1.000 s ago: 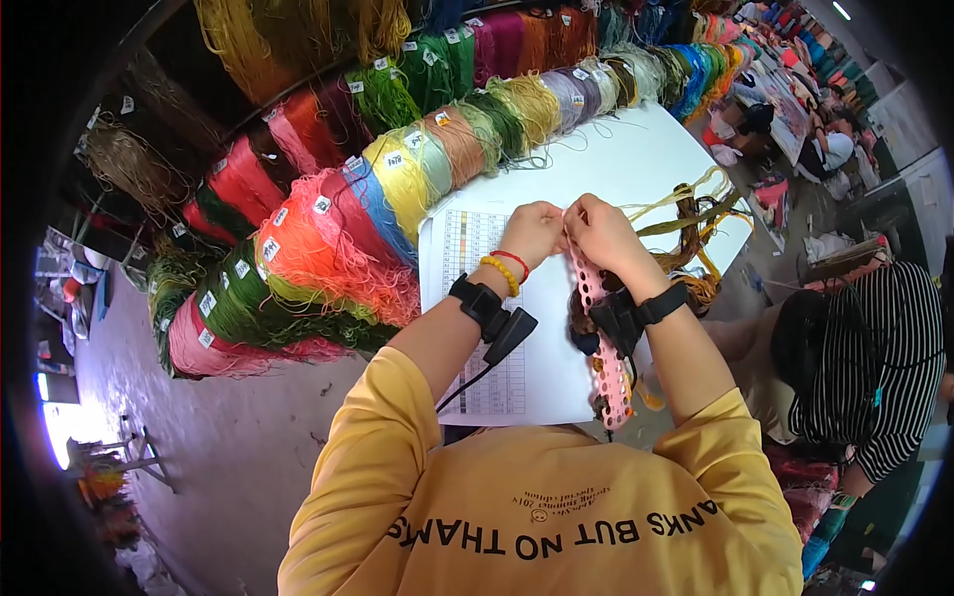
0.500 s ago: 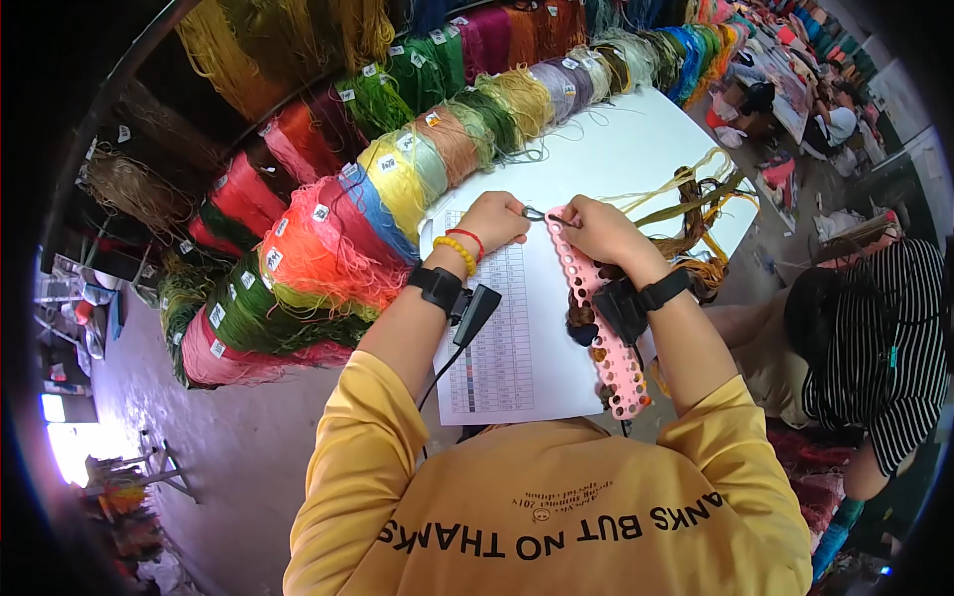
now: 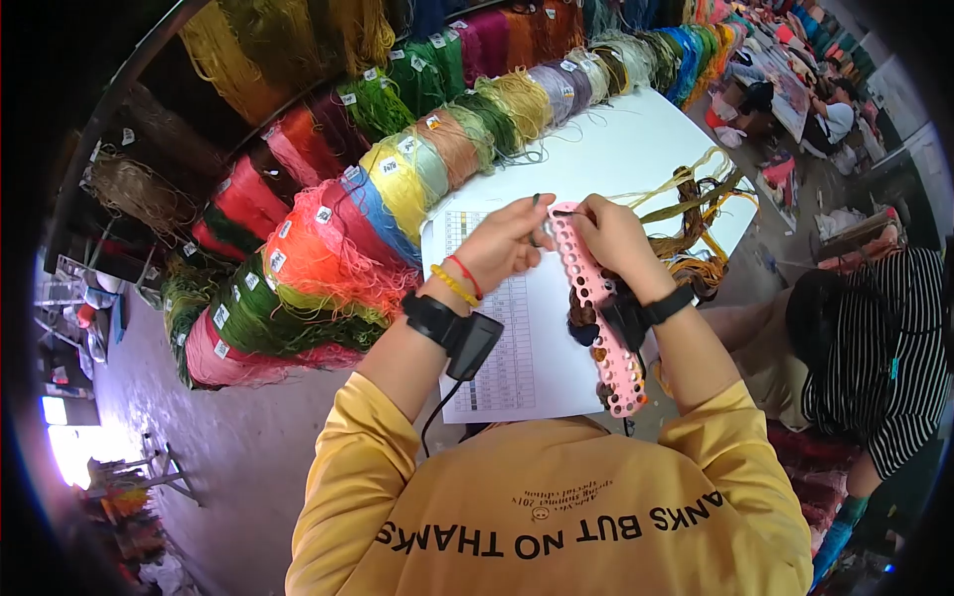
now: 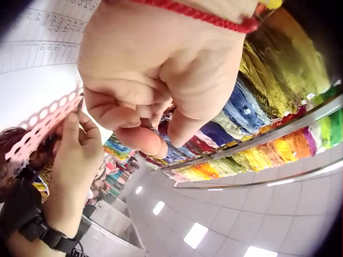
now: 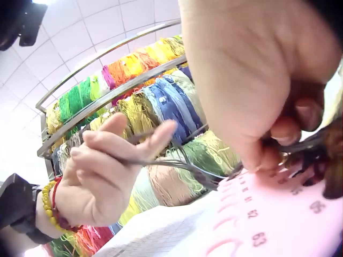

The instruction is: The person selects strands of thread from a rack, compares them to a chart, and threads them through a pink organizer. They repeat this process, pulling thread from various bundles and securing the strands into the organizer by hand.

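Fisheye edges black; right-wrist view hazy, foreground blurred.

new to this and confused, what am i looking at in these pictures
There's no robot here: a person works bare-handed. One picture comes from a head camera looking down, the others from a camera on each wrist. On the white table lie a printed chart and, to the right, loose skeins; colourful thread bundles line its far side. The right hand pinches dark thread at one end of a pink strip with numbered holes. The thread runs across to the left hand's curled fingers.
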{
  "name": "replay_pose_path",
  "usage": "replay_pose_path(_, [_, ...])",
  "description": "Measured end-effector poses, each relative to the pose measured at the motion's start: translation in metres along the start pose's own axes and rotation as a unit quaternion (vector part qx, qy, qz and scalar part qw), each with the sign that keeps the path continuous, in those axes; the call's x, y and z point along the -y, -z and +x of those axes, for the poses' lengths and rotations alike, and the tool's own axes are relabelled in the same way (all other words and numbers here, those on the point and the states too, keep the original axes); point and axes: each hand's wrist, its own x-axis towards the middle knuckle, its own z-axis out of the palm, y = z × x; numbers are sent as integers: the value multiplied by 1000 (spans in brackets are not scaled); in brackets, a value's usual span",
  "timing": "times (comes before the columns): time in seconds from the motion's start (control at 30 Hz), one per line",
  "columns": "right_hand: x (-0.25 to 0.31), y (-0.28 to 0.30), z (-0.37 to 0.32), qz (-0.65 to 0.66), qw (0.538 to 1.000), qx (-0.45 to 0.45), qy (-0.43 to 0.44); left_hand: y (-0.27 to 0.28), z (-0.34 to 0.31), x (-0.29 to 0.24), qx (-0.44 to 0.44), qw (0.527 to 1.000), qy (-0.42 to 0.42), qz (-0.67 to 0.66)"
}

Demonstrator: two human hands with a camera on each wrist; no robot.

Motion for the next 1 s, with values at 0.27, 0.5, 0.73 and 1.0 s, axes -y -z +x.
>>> replay_pose_path(0.27, [-21,1,11,90,991,-93,42,-3,11,11,-75,995,-65,17])
replay_pose_path(0.5, [-37,2,35,232,958,153,-77,-19,-1,-8,-147,955,-114,232])
replay_pose_path(0.73, [-49,26,34,378,909,129,-116,35,-25,-44,-217,951,-170,-142])
replay_pose_path(1.0, [-59,26,50,364,916,141,-97,82,-147,-150,-468,816,-328,86])
